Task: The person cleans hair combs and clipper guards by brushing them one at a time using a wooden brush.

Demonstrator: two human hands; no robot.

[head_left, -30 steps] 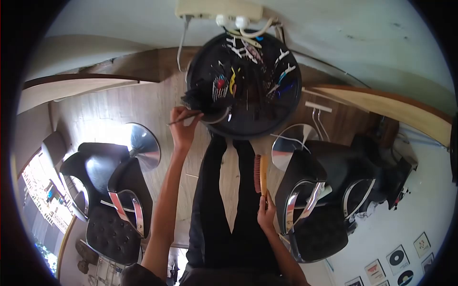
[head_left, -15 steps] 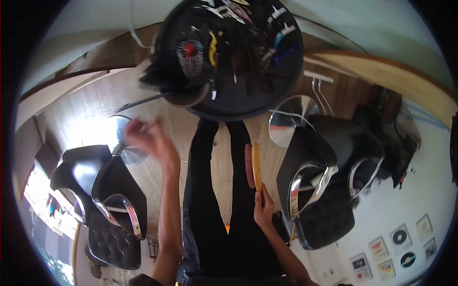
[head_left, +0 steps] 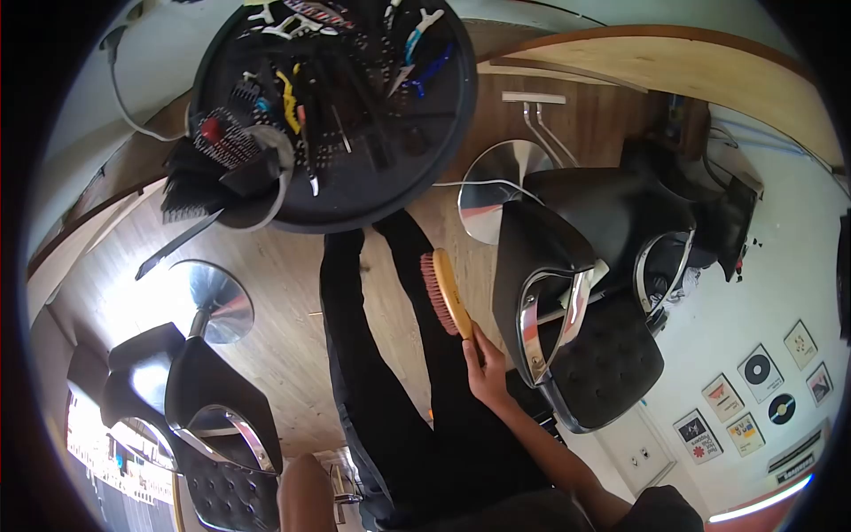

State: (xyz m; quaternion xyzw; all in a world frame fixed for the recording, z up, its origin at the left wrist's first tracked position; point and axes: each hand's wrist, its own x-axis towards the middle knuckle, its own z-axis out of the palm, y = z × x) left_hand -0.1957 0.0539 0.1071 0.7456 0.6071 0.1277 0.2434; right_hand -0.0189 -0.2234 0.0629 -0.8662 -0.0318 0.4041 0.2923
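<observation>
My right hand (head_left: 487, 365) is closed round the handle of a wooden hairbrush (head_left: 452, 297) with reddish bristles that face left. The brush is held up in front of my right leg, apart from everything else. Of my left arm, only a bent part shows at the bottom edge; the hand itself is out of view. Ahead of me stands a round black tray (head_left: 408, 182) bearing hair clips, such as a yellow clip (head_left: 289, 102) and a blue clip (head_left: 434, 71). At its left side, a holder (head_left: 277, 191) contains brushes and combs, with a dark comb (head_left: 177, 246) sticking out.
Black salon chairs with chrome armrests stand on the left (head_left: 217, 390) and the right (head_left: 550, 257). Round metal chair bases rest on the wooden floor (head_left: 284, 355). A wooden shelf (head_left: 656, 53) runs along the far right, and framed pictures (head_left: 758, 372) hang on the right wall.
My left hand has drawn back from near the tray and left the view. The view has shifted, so the tray appears farther left. The hairbrush remains in my right hand, now tilted more.
</observation>
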